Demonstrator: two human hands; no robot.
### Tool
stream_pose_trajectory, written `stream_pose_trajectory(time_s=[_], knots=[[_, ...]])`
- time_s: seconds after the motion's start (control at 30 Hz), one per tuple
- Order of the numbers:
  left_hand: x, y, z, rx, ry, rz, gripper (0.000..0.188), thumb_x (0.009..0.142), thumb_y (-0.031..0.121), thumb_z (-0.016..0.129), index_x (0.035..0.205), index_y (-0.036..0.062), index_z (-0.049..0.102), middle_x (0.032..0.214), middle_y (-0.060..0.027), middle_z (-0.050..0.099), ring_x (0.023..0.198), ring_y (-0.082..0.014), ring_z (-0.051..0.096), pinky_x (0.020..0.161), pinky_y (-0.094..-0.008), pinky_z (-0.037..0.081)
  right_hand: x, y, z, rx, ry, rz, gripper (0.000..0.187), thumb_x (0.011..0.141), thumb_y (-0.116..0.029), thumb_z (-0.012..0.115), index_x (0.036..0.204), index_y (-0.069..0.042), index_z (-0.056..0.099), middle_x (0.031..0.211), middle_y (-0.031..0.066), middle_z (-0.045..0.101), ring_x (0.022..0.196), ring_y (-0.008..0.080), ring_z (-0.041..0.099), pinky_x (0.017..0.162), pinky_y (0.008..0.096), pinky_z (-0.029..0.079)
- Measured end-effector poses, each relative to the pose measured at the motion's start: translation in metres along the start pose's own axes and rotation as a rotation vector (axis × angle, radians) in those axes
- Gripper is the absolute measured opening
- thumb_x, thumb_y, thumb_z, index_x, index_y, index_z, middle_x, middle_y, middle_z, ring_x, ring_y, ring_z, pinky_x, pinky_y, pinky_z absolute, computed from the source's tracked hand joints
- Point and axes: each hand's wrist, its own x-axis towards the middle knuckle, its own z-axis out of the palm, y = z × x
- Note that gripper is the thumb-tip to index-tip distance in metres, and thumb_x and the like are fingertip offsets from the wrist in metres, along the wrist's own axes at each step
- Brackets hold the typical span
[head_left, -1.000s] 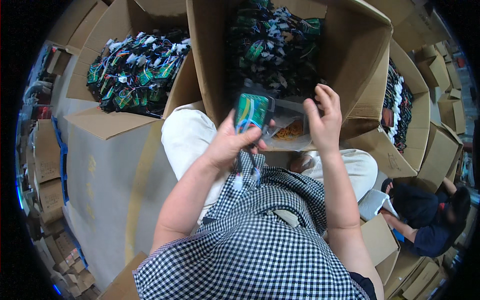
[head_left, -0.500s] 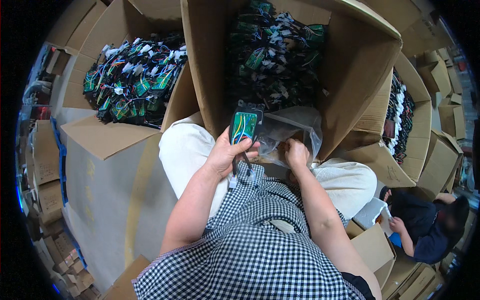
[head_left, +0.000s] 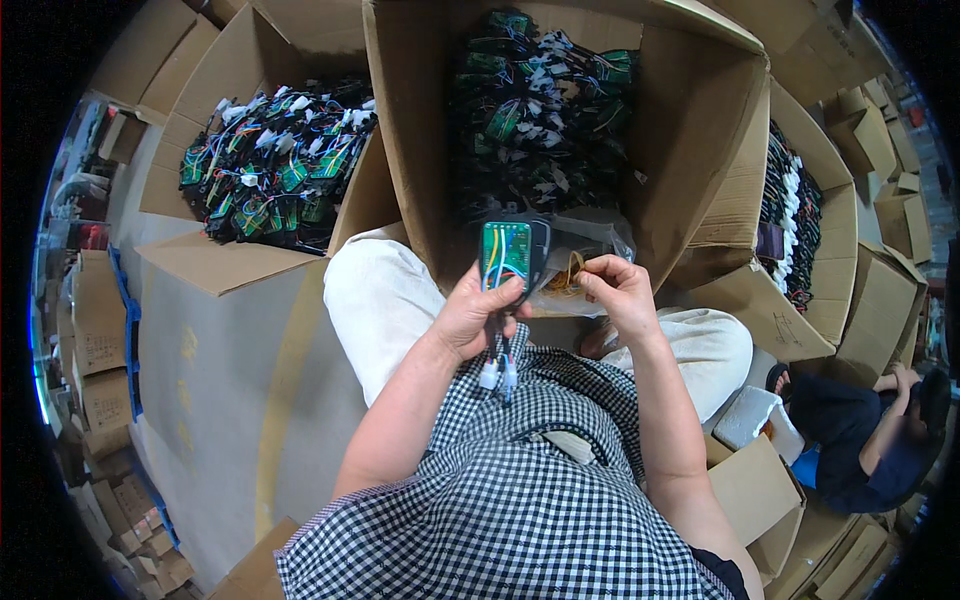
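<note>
Cardboard boxes (head_left: 700,150), wired boards (head_left: 270,180), perhaps bagged bands (head_left: 575,270)

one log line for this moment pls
left hand: holds green circuit board, wires hanging | right hand: reaching into clear bag | front: open carton of boards

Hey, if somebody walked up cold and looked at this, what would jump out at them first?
Probably the green circuit board in a black casing, held up at the centre by the left hand, its wires with white plugs hanging below. Just right of it, the right hand pinches something at a clear plastic bag. Behind them, an open cardboard box is heaped with similar wired boards, and a second box at upper left is too.
</note>
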Motion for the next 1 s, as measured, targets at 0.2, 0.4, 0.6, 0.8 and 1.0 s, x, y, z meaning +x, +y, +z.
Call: stream_pose_trajectory(time_s=[0.2,0.4,0.6,0.8,1.0], knots=[[-0.005,-0.010,0.021,-0.066,-0.115,-0.080,0.041,0.085,0.010,0.067,0.120,0.0048,0.047,0.109,-0.0138,0.062,0.072,-0.0193,0.065,0.044,-0.0229,0.051,-0.018,-0.010,0.003,-0.276,-0.105,-0.217,0.013,0.082,-0.003,0.065,0.094,0.003,0.066,0.084,0.0033,0.066,0.073,0.0069,0.058,0.066,0.0212,0.048],[-0.009,-0.016,0.024,-0.092,-0.101,-0.069,0.035,0.084,0.008,0.068,0.112,0.0051,0.048,0.090,-0.0097,0.061,0.071,-0.0219,0.066,0.044,-0.0242,0.051,-0.027,-0.005,0.001,0.100,-0.166,-0.033,0.013,0.083,-0.003,0.064,0.096,0.001,0.064,0.087,0.0003,0.064,0.076,0.0057,0.057,0.069,0.0212,0.048],[-0.012,-0.020,0.028,-0.103,-0.119,-0.105,0.038,0.082,0.006,0.068,0.114,0.0039,0.048,0.091,-0.0110,0.061,0.071,-0.0245,0.066,0.048,-0.0277,0.055,-0.029,-0.004,-0.002,0.170,-0.202,-0.023,0.013,0.084,-0.001,0.063,0.097,0.000,0.063,0.087,-0.0005,0.063,0.078,0.0049,0.057,0.072,0.0208,0.047],[-0.010,-0.030,0.020,-0.286,-0.269,-0.096,0.038,0.085,0.011,0.066,0.117,0.0022,0.049,0.097,-0.0112,0.057,0.073,-0.0203,0.057,0.044,-0.0207,0.045,-0.026,0.004,-0.004,0.814,-0.126,-0.006,0.012,0.082,0.000,0.063,0.093,-0.004,0.060,0.084,0.0080,0.065,0.079,0.0168,0.062,0.070,0.0242,0.050],[-0.017,-0.014,0.026,-0.234,-0.281,-0.059,0.041,0.085,0.011,0.066,0.120,0.0016,0.048,0.097,-0.0107,0.057,0.074,-0.0181,0.054,0.045,-0.0203,0.043,-0.037,-0.008,-0.005,0.894,-0.523,0.100,0.009,0.088,-0.003,0.055,0.097,-0.003,0.059,0.077,0.0079,0.064,0.069,0.0181,0.063,0.063,0.0277,0.052]])
